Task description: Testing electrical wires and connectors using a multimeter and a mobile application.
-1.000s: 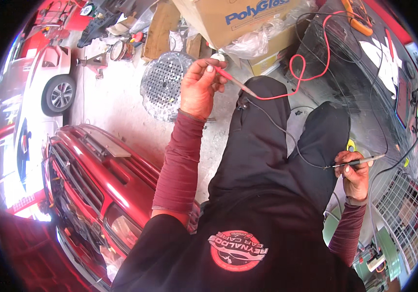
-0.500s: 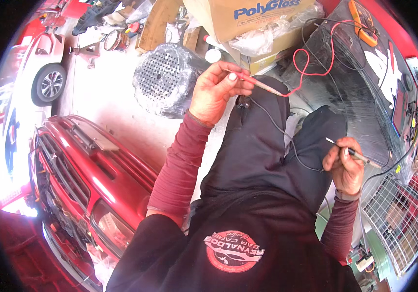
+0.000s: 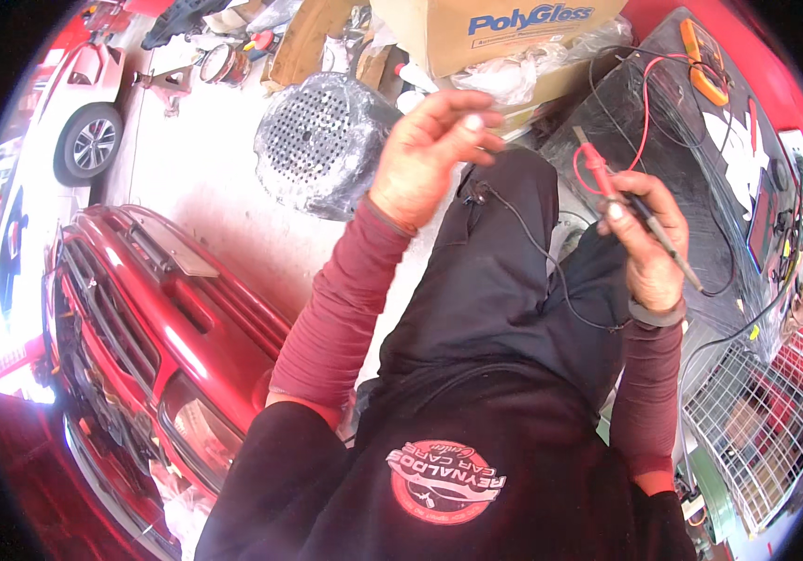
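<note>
My right hand (image 3: 652, 234) grips two multimeter probes together, over my right knee. The red probe (image 3: 594, 166) points up and away, its lead looping toward the orange multimeter (image 3: 705, 61) at the far right. A black probe (image 3: 656, 227) slants down across the fingers to a pale end below. Nothing shows in my left hand (image 3: 434, 154), raised above my left thigh with its fingers loosely bent and apart. A dark cord with a small black end (image 3: 481, 192) lies over my trousers.
A plastic-wrapped dark surface (image 3: 598, 98) carries the meter and leads. Ahead stand a cardboard box (image 3: 458, 47) and a perforated round drum (image 3: 317, 140). A red car front (image 3: 186, 318) lies left, near a white car's wheel (image 3: 93, 140). A wire basket (image 3: 757, 421) sits at right.
The red probe has passed from my left hand to my right, which has risen and now holds both probes. My left hand has loosened and moved slightly up.
</note>
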Demonstrator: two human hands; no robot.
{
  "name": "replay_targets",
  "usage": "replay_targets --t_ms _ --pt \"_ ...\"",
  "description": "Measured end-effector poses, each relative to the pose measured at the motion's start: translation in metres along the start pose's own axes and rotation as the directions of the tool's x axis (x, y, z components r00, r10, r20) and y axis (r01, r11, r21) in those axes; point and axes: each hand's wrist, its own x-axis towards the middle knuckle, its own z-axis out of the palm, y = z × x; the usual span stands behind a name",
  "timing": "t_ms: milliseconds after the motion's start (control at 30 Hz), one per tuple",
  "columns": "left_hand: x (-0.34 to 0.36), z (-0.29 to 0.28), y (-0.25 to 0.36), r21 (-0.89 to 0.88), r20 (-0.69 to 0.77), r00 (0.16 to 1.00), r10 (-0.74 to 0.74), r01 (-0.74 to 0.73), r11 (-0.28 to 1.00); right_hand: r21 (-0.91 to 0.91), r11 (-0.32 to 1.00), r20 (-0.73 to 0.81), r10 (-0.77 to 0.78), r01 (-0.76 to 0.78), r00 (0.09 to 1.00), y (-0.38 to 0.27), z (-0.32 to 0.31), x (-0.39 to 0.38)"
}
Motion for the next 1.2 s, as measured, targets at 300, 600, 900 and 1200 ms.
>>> replay_targets --t_ms 300,600,900,1200 --pt "-0.04 -0.049 -0.062 0.215 0.107 0.959 -0.262 0.235 0.948 0.032 0.994 -0.079 0.104 -0.102 0.991 0.005 -0.035 -0.004" --pt "-0.031 -0.025 -0.07 0.407 0.017 0.986 -0.168 0.147 0.901 -0.101 0.961 0.091 0.268 -0.259 0.959 0.014 -0.013 -0.012" --pt "-0.035 0.007 -0.059 -0.052 0.009 0.983 -0.183 0.183 0.982 0.066 0.938 0.137 0.33 -0.341 0.934 0.051 -0.012 -0.027" --pt "-0.038 0.014 -0.064 -0.311 0.085 0.958 -0.275 0.287 0.906 0.223 0.903 0.14 0.344 -0.368 0.928 0.08 -0.033 -0.041"
